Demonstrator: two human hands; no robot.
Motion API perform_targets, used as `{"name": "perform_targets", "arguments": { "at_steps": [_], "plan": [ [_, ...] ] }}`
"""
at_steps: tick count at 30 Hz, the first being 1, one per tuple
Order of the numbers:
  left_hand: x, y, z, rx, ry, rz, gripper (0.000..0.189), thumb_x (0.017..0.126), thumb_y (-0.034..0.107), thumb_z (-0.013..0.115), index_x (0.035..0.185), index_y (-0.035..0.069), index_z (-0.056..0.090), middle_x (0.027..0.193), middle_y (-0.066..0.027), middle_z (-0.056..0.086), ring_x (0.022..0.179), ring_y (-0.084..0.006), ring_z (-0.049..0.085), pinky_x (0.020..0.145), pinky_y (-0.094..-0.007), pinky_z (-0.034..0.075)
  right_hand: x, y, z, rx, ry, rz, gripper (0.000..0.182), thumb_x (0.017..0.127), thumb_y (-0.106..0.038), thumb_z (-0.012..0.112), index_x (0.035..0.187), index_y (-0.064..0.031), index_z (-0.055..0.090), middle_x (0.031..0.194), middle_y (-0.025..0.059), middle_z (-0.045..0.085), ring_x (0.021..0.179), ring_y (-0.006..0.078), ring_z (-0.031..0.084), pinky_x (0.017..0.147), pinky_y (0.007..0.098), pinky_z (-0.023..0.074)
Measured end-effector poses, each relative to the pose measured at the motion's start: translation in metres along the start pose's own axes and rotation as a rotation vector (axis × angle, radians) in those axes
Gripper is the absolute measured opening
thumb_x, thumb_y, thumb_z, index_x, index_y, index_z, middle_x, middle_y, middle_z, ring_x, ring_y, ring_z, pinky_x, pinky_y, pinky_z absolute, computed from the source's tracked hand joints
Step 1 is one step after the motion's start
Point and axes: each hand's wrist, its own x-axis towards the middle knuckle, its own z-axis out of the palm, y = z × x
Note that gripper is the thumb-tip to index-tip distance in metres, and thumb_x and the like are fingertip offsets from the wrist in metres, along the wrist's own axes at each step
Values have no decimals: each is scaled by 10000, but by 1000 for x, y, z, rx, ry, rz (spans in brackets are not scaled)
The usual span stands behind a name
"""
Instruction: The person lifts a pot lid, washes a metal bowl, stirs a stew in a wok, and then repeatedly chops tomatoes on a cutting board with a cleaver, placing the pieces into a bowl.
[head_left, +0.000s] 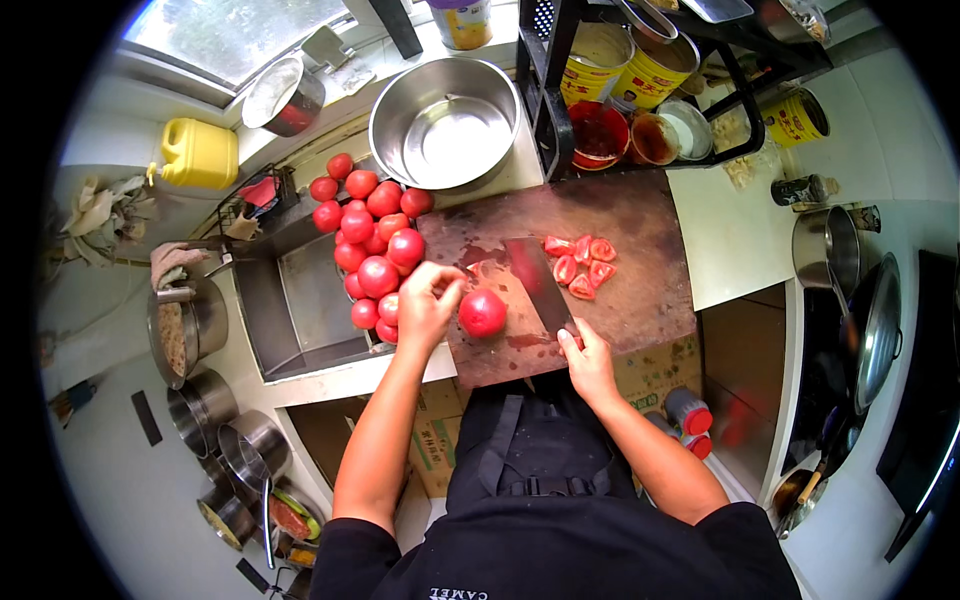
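Observation:
My right hand (586, 352) grips the handle of a cleaver (541, 281), its broad blade flat against the dark wooden cutting board (630, 217). Just right of the blade lie several cut tomato wedges (583, 259). A whole tomato (482, 313) rests on the board, left of the cleaver. My left hand (426, 304) hovers between that tomato and a heap of whole tomatoes (377, 276), its fingers curled together. Whether they pinch something small cannot be made out. A small tomato scrap (475, 267) lies near those fingertips.
Behind the board stands a large steel basin (446, 124). A metal sink (319, 296) is on the left, below a yellow jug (201, 152). A black rack (553, 97) with cans and sauce containers borders the board's back right. Pots (825, 244) line the right side.

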Motion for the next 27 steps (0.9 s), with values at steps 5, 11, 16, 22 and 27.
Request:
{"name": "perform_targets", "arguments": {
  "at_steps": [5,11,16,22,27],
  "plan": [
    [36,-27,13,268,44,24,92,921,77,807,1008,63,834,883,-100,681,794,-238,711,729,-370,562,-3,8,-3,-18,4,-1,327,1064,-185,669,1373,-83,698,833,89,725,771,136,693,740,344,554],
    [43,-30,10,201,36,-50,144,906,87,808,1025,57,733,920,-95,681,795,-244,704,733,-383,566,-7,9,-11,-87,17,-7,330,1061,-209,671,1363,-82,698,806,109,703,722,171,676,718,366,547],
    [-1,13,14,406,-109,158,555,809,297,922,1260,55,708,1086,-125,682,982,-293,678,865,-418,560,-11,4,-21,-222,-59,99,330,1065,-271,650,1335,-83,686,875,189,747,800,351,748,752,484,569],
    [-30,28,39,856,-320,158,878,656,370,964,1411,91,613,1268,-178,624,1137,-373,607,961,-487,492,9,8,-35,-568,-38,-58,346,1089,-332,563,1344,-116,653,999,259,763,948,507,724,827,613,556],
    [-15,36,55,529,-188,218,777,685,272,920,1358,87,578,1268,-173,607,1159,-401,604,974,-501,542,23,6,-60,-601,-7,16,329,1097,-341,540,1331,-131,637,998,267,757,964,518,716,839,625,546]
  ]
}}
